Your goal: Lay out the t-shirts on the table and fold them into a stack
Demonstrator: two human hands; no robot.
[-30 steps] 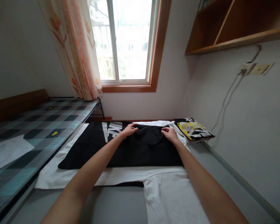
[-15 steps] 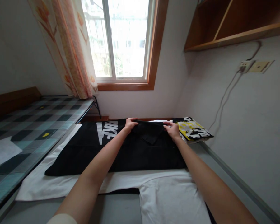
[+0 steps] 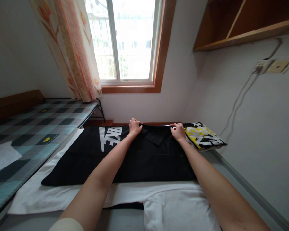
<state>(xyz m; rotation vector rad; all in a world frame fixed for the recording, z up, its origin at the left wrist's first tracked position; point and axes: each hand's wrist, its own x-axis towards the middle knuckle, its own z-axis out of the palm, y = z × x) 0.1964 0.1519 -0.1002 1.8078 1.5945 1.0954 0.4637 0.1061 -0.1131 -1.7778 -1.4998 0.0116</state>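
A black T-shirt (image 3: 149,166) with white NIKE lettering lies partly folded across a white T-shirt (image 3: 173,205). At its far edge, my left hand (image 3: 135,127) is closed on the black cloth. My right hand (image 3: 178,132) pinches the same edge farther to the right. Between the hands, a folded flap of black cloth, likely the sleeve, lies on the garment. The white shirt is spread flat beneath, one sleeve toward me, with a strip of black cloth showing under its edge. My fingertips are partly hidden by the fabric.
A folded black, white and yellow printed garment (image 3: 204,136) lies just right of my right hand. To the left is a checkered mattress (image 3: 62,118) with a white sheet of paper (image 3: 4,156). A wooden shelf (image 3: 250,32) and a socket with cable (image 3: 261,66) are on the right wall.
The black T-shirt's near edge sits slightly lower in view. Both hands keep hold of its far edge, and the left hand's fingers have risen a little. The view has shifted slightly.
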